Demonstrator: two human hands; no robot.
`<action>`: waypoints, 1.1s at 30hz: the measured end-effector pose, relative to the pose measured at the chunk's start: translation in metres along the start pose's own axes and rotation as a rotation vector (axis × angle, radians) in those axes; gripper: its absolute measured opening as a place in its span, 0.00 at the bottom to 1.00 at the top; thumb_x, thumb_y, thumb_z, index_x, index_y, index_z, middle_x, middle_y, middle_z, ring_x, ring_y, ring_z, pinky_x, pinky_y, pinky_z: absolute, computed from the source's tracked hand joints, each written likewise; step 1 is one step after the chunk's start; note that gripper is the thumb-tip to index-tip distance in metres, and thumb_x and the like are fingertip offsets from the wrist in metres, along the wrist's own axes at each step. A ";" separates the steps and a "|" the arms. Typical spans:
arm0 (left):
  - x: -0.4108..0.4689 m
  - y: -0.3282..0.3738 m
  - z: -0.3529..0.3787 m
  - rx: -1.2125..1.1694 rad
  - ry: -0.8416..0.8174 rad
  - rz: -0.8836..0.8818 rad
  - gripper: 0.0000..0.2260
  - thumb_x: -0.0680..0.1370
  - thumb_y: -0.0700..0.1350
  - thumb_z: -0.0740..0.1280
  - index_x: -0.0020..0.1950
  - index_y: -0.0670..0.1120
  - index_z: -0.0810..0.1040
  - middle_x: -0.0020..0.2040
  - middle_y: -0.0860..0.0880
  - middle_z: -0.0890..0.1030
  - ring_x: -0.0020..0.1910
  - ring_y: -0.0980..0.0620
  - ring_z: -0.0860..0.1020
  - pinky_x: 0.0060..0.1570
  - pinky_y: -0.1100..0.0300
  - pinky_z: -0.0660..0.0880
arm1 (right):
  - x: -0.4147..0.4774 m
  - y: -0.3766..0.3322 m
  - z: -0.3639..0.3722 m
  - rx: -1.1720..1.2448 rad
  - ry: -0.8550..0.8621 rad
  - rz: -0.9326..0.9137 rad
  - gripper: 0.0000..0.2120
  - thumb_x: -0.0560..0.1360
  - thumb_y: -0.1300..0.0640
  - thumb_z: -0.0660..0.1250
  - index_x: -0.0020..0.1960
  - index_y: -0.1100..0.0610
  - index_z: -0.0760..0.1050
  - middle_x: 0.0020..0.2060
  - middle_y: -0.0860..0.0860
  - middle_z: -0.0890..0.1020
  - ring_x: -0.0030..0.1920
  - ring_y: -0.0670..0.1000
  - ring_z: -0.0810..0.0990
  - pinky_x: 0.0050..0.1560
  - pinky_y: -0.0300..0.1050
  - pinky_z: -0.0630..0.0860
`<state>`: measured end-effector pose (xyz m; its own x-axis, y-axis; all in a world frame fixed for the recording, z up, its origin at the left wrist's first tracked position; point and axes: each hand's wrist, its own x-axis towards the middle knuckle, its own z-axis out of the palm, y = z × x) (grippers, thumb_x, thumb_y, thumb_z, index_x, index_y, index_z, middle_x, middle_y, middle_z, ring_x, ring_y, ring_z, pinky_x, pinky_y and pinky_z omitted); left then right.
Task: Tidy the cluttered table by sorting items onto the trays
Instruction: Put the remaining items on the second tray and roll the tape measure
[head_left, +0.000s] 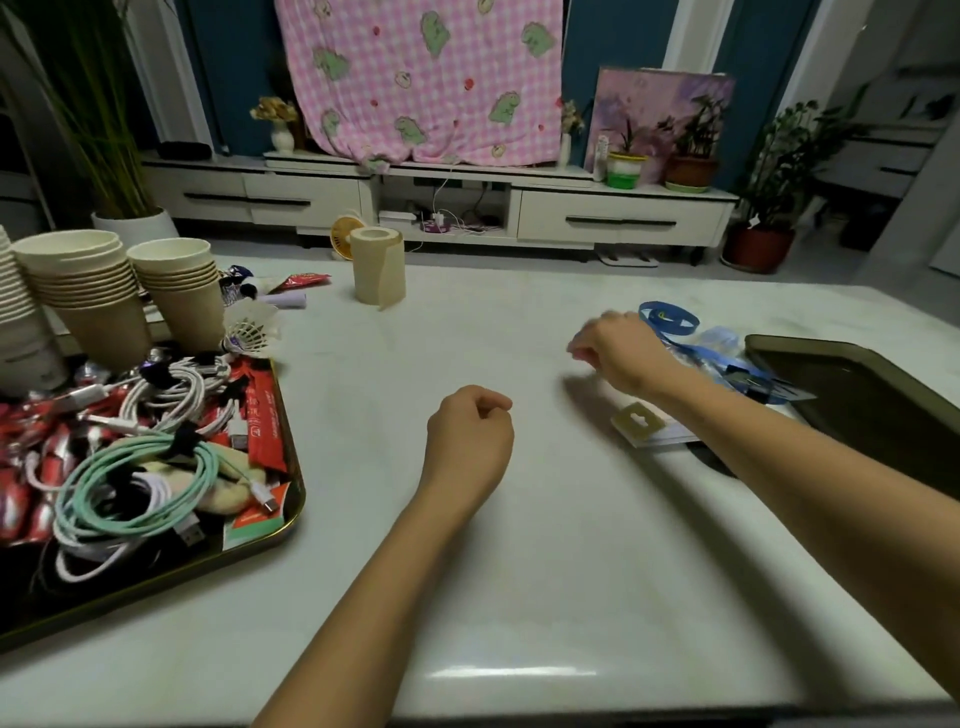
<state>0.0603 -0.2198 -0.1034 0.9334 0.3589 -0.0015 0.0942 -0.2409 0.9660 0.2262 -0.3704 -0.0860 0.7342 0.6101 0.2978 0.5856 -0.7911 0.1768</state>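
Right now the loose things left to sort lie at the table's right side: a blue strap in slack loops and, just in front of it, a small card packet partly under the right forearm. Both sit just beside the dark right tray, the strap's tail reaching its near corner.

The right hand hovers over the table next to the strap, fingers drooping; it is blurred, so I cannot tell whether it pinches anything. The left hand is clenched in a loose fist over the bare middle of the table, holding nothing.

Farther left, the left tray is heaped with coiled cables and red packets. Behind it stand stacks of paper cups, a shuttlecock and a paper roll.

The likely trouble is the strap: lifted by one loop, it could trail and sweep the card packet off the table edge. Adding more to the heaped left tray could push cables over its rim, and a careless reach could topple the cups.

The red packets carry Chinese characters, too blurred to read. The strap has a yellowish mark, also unreadable.
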 end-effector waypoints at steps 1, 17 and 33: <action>0.000 0.002 -0.003 -0.013 0.011 -0.003 0.11 0.76 0.37 0.56 0.49 0.47 0.77 0.51 0.48 0.79 0.49 0.49 0.79 0.39 0.62 0.74 | 0.005 -0.010 -0.009 0.139 0.098 -0.019 0.09 0.77 0.60 0.63 0.53 0.59 0.81 0.51 0.57 0.80 0.51 0.57 0.75 0.49 0.47 0.70; -0.012 0.004 -0.107 -0.275 0.487 -0.157 0.11 0.76 0.41 0.57 0.53 0.45 0.78 0.54 0.42 0.80 0.55 0.42 0.78 0.58 0.44 0.74 | 0.039 -0.254 -0.027 1.163 0.348 0.017 0.10 0.75 0.64 0.64 0.55 0.61 0.79 0.49 0.59 0.80 0.47 0.52 0.77 0.50 0.42 0.74; -0.016 -0.007 -0.159 -0.379 0.549 -0.175 0.11 0.75 0.35 0.57 0.48 0.46 0.77 0.40 0.49 0.77 0.40 0.51 0.76 0.39 0.60 0.72 | 0.030 -0.277 -0.003 0.702 0.027 -0.142 0.16 0.77 0.49 0.60 0.62 0.53 0.74 0.56 0.56 0.76 0.59 0.55 0.72 0.59 0.50 0.67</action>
<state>-0.0107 -0.0806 -0.0688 0.5956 0.7926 -0.1308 0.0065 0.1580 0.9874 0.0848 -0.1337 -0.1231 0.6310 0.6964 0.3418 0.7644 -0.4831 -0.4269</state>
